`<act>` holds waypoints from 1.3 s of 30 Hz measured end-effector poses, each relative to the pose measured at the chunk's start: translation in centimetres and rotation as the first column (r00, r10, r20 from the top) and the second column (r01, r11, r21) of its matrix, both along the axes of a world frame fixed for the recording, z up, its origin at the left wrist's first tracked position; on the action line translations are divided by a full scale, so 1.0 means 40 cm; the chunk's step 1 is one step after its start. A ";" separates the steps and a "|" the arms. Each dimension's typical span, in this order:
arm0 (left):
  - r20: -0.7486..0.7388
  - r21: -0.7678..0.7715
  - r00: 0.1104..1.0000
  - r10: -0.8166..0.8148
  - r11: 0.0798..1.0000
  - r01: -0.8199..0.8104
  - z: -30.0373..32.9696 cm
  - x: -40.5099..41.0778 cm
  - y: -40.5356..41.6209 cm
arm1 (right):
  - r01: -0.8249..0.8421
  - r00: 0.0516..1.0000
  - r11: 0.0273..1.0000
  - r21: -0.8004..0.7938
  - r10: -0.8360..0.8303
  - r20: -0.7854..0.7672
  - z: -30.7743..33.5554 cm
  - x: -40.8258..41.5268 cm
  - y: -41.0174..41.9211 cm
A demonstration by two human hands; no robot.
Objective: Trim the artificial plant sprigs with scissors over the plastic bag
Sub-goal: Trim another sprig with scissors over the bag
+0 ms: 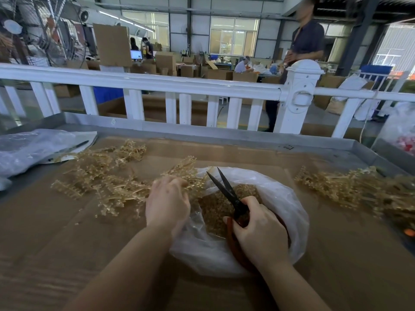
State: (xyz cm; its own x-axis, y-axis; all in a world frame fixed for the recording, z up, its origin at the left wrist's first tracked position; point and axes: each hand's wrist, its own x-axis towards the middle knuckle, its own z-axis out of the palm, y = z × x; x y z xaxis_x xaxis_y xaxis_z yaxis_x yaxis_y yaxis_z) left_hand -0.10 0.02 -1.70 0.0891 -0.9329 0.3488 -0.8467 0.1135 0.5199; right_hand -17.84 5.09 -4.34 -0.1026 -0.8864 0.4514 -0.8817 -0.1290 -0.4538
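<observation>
- Two hands work at the bag [280,198], which lies open on the cardboard [89,243] with a heap of tan trimmings [215,212] inside.
- Right hand [258,234] is over the bag, fingers curled through the red handles of the scissors [229,194]; the black blades are parted, tips pointing away above the bag's far rim.
- Left hand [168,203] sits at the bag's left edge, fingers closed on a sprig [190,173].
- Left of the bag: a loose pile of sprigs [105,176].
- Right of the bag, well apart: another pile [350,187].
- Beyond the bag: a white railing [157,84].
</observation>
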 end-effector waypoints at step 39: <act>-0.025 0.143 0.999 -0.042 0.989 0.045 0.008 0.003 -0.046 | -0.025 1.000 0.999 0.021 0.025 0.011 -0.004 -0.009 0.005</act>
State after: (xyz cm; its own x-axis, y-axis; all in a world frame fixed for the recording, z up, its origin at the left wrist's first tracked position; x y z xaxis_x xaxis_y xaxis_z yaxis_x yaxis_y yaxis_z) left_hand 0.01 -1.83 -1.38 0.0537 -0.9763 0.2095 -0.8310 0.0726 0.5515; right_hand -18.20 5.27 -4.50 -0.0852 -0.8981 0.4315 -0.8733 -0.1412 -0.4662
